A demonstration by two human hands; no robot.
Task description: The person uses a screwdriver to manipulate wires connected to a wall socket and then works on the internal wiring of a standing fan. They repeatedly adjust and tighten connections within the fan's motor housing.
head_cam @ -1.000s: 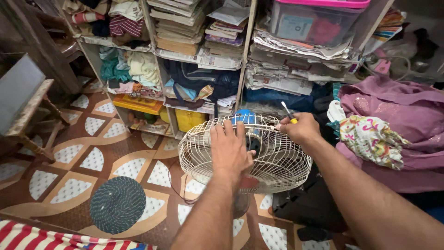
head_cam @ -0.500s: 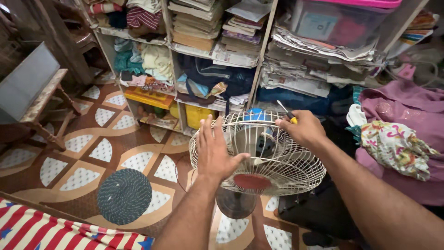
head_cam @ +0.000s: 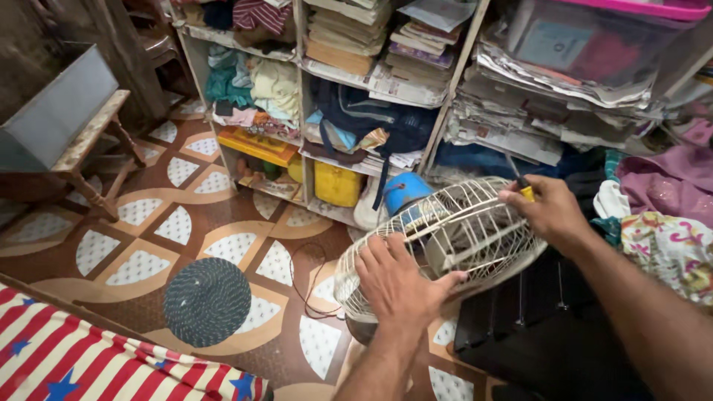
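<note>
A cream wire fan guard (head_cam: 453, 230) on a fan with a blue motor housing (head_cam: 405, 191) sits tilted in front of me, above the tiled floor. My left hand (head_cam: 397, 278) lies flat on the near side of the guard, fingers spread over the wires. My right hand (head_cam: 546, 212) is closed around a yellow-handled screwdriver (head_cam: 522, 186) at the guard's far right rim. The fan's base below is mostly hidden by the guard and my left arm.
Shelves (head_cam: 445, 104) crammed with clothes, books and newspapers stand just behind the fan. A round dark woven mat (head_cam: 206, 301) lies on the patterned floor at left. A wooden stool (head_cam: 82, 148) stands far left, a striped cloth (head_cam: 89, 356) at bottom left, piled clothes (head_cam: 668, 223) at right.
The fan guard has tipped from lying nearly flat to tilted, its right rim raised. My left hand slid from the centre to the near rim. My right hand stays at the right rim.
</note>
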